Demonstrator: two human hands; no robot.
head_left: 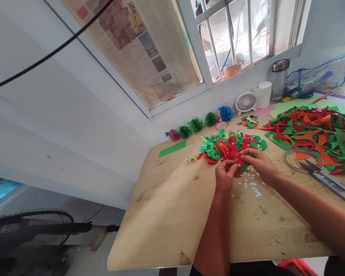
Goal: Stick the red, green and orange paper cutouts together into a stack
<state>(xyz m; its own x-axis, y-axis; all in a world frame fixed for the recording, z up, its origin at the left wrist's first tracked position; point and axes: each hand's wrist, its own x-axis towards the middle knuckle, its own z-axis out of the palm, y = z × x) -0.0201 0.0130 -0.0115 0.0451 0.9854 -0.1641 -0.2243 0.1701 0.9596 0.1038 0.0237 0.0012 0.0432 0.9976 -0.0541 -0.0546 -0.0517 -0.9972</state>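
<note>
A red stool (297, 265) is showing at the bottom edge, beneath the near side of the wooden table (161, 207). Over the table the two forearms are reaching in, and the left hand (226, 173) and the right hand (254, 160) are meeting at a red paper piece (238, 158). Both grips are narrow: the left thumb and fingers are pinching its near side, and the right fingertips are pinching its right side. The piece is sitting between the hands, just in front of the heap of cut shapes.

Small white squares (251, 184) are lying scattered below and beside the hands. To the right, blue-handled scissors (333, 185) are resting with their blades across a ring (286, 161), near a large pile of red, green and orange scraps (322, 138).

Just beyond the hands, the heap of cut shapes (218, 143) is spreading in green, red and orange, some bearing white squares. A green strip (172, 148) is lying farther left. Along the wall, folded paper ornaments (196, 124) are standing in a row, followed by a small white fan (246, 102) and a bottle (278, 84). Behind them, a pot (232, 70) is standing at the barred window (238, 34).
</note>
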